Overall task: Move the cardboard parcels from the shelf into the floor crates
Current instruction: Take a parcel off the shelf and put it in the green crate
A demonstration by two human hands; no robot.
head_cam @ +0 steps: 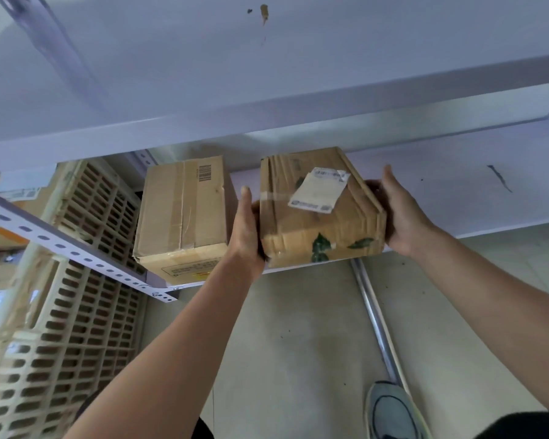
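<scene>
Cardboard taped parcel [317,223] is sitting at the front edge of the lower shelf [441,191], its near side sticking out past the shelf lip over the floor [298,343]. Can't tell if its base is resting on the shelf or lifted clear.

Left grip [246,229] is clamping the parcel's left side, thumb pointing up along the edge, fingers wrapping the side. Right grip [400,213] is doing the same on the right side, thumb up, fingers curling round the far corner. Both bare forearms are reaching up from the bottom of the view.

A white label [317,191] is peeling on top of the held parcel, and green leaf prints [320,248] are showing on its near face.

Second parcel [184,213], with a barcode [205,172] on top, is standing on the same shelf just left of the left grip, close to the held parcel but not touching it.

Cream lattice crates [86,327] are standing stacked at the far left, behind a perforated metal shelf rail [61,242]. No parcel is showing in them from this angle.

A metal pipe [374,312] is running along the floor under the shelf, and a light shoe [390,413] is showing at the bottom right.
</scene>
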